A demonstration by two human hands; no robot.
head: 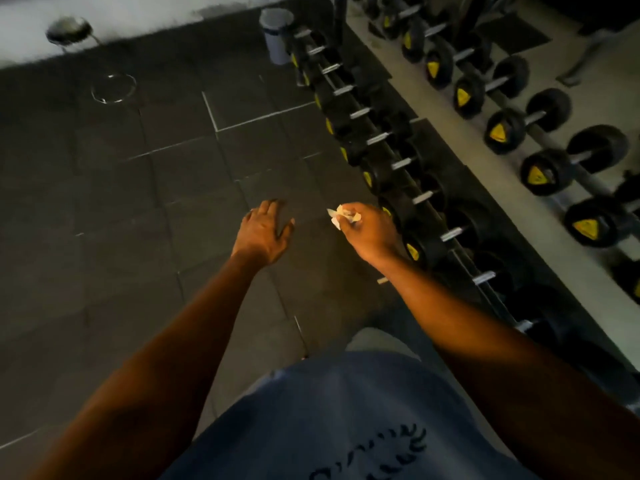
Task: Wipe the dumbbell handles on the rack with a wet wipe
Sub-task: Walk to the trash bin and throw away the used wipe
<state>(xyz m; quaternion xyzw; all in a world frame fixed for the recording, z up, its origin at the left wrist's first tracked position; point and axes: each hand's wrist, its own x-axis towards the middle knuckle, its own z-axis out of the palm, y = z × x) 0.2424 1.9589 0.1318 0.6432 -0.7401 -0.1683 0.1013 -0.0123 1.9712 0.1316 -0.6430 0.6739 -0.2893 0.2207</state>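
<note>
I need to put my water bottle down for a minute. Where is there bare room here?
The dark floor mats left of the dumbbell rack are bare, from the left hand out to the round floor ring. It is crowded along the rack, where the right hand holds the wipe, and near the grey bin.

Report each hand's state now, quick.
Left hand: open, fingers spread, holding nothing, above the floor mat.
Right hand: closed around a crumpled wet wipe, beside the dumbbell rack.
</note>
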